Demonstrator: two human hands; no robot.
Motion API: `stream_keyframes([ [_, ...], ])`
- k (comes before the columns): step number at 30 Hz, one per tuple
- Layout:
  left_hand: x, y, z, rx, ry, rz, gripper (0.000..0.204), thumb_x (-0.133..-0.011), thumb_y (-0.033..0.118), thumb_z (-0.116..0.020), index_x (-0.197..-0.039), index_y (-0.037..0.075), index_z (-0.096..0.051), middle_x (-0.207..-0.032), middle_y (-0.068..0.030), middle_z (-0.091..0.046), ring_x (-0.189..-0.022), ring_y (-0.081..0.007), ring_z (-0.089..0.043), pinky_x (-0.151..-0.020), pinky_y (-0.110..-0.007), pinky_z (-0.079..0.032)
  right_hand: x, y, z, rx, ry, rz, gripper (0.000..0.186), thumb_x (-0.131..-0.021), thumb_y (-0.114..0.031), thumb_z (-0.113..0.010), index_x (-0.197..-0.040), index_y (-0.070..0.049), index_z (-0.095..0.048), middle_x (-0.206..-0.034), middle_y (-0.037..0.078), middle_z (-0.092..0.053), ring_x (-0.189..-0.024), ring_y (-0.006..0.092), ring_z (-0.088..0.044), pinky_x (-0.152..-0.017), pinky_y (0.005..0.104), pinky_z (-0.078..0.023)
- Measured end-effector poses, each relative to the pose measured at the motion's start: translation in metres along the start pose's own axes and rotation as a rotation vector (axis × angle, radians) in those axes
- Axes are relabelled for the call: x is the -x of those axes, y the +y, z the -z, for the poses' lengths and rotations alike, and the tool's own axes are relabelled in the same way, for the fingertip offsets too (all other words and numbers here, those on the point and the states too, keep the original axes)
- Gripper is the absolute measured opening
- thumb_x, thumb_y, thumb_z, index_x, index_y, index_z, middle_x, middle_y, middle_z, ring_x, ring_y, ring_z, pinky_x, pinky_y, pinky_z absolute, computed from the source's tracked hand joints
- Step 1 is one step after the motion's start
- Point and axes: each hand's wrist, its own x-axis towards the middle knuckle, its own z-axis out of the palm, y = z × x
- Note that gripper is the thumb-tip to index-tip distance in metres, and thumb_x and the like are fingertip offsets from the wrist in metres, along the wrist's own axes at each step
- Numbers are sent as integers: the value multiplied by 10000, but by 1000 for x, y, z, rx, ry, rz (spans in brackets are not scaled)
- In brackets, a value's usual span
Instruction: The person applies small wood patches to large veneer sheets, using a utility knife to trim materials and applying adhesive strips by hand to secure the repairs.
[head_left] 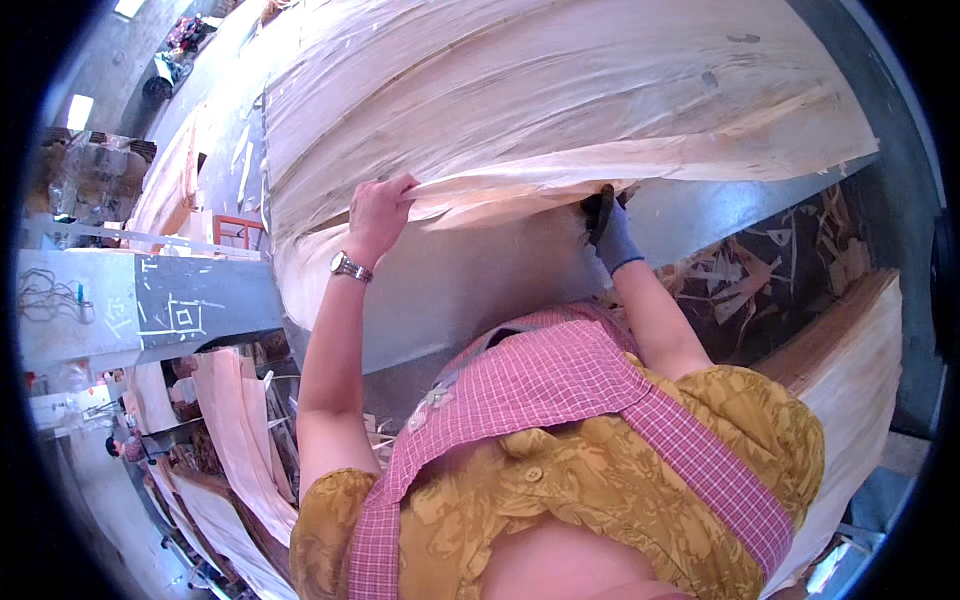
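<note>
A wide sheet of thin pale wood veneer (560, 90) lies across a grey metal table (470, 290) in front of me. My left hand (378, 212), bare with a wristwatch, pinches the near edge of the veneer sheet and lifts it a little. My right hand (608, 228), in a dark blue glove, grips the same near edge further right. The edge curls up between the two hands. My yellow patterned top and pink checked apron fill the lower middle of the view.
A stack of veneer sheets (850, 370) stands at the right, with wood scraps (760, 270) on the floor beside it. More veneer piles (235, 440) lean at the lower left. A grey beam (140, 310) with chalk marks crosses the left; a person (125, 445) is far off.
</note>
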Motion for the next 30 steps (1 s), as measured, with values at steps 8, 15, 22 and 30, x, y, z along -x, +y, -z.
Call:
stream_keyframes([
  [8, 0, -3, -2, 4, 7, 11, 114, -821, 169, -646, -921, 122, -671, -774, -103, -674, -783, -307, -640, -785, -429, -461, -14, -18, 9, -39, 104, 82, 257, -893, -395, -666, -893, -144, -609, -639, 15, -592, -450, 130, -481, -390, 273, -341],
  [15, 19, 11, -2, 23, -77, 67, 100, -832, 162, -621, -902, 110, -668, -806, -132, -678, -820, -315, -645, -779, -432, -467, -17, -15, 24, -3, 110, 40, 166, -888, -231, -675, -986, -99, -651, -766, 45, -650, -603, 142, -585, -513, 294, -468],
  [22, 34, 20, -20, 201, -533, 19, 609, -905, 495, -574, -1379, 123, -485, -1427, -155, -459, -1330, -312, -422, -1094, -417, -333, -45, 25, 61, -41, -69, 23, 314, -909, -459, -562, -1002, -160, -591, -715, 33, -582, -579, 202, -539, -419, 367, -404],
  [30, 21, -15, -191, -61, -177, 313, 697, -951, 536, -403, -1527, 194, -212, -1593, -103, -164, -1474, -292, -115, -1167, -550, -51, -56, 34, 70, -128, 11, -42, 305, -921, -456, -550, -1002, -164, -588, -723, 29, -577, -582, 192, -538, -425, 356, -408],
])
